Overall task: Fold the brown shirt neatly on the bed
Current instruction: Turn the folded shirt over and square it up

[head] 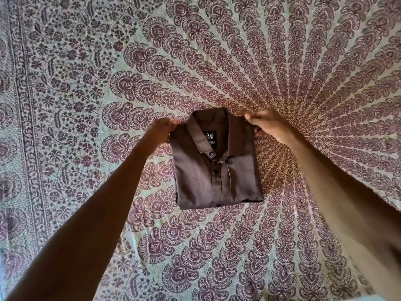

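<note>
Both arms outstretched, left hand and right hand each with grip pinched closed on a shoulder corner of folded brown shirt, flat on bed

On the brown shirt, the black neck label shows a round crest and lettering — only "Hac" legible.

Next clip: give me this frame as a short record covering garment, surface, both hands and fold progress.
garment: brown shirt, folded into a compact rectangle, collar and label up
surface: patterned bedsheet
left hand: pinches the shirt's collar-end corner on its side
right hand: pinches the opposite collar-end corner
progress: fold looks complete; hands not yet released
</note>
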The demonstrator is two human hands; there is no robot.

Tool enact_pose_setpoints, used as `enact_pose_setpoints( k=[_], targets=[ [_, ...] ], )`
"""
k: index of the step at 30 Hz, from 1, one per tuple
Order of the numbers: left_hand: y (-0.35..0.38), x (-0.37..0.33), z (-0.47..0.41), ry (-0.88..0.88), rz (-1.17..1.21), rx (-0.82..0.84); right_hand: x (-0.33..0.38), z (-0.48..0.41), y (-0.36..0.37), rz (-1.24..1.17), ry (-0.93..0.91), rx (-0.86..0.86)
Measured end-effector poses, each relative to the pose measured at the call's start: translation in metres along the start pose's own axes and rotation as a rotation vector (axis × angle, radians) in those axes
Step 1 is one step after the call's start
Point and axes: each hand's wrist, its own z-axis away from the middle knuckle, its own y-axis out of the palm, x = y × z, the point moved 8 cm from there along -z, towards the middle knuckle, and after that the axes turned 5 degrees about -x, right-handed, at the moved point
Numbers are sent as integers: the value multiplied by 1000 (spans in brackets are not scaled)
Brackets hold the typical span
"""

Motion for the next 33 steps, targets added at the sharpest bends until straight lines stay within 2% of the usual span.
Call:
enact_pose_setpoints(
  k=[3, 7, 13, 17, 19, 21, 23, 28, 33],
  targets=[
    [-1, 7, -5, -12, -40, -48, -3, 1, 5, -166, 57, 86],
    [-3, 10, -5, 0, -117, -109, -9, 2, 5, -220, 77, 158],
    [0, 15, -6, 9, -68, -103, -9, -9, -8, 144, -22, 3],
    [2, 17, -7, -8, -5, -86, -8, -14, -5, 298, 4, -8],
    [2, 18, -7, -13, 5, -87, -10, -13, -1, 200, 56, 25],
    [2, 18, -7, -10, -1, -85, -14, -11, 4, -25, 147, 54],
    [1, 19, -7, -12, 28, -75, -14, -10, 5, -123, 151, 105],
    [0, 25, -8, -26, 58, -53, -13, -11, -4, -105, 58, 184],
    [4, 24, -6, -23, 93, -65, -10, -3, 10, -140, 193, 196]
  ],
)
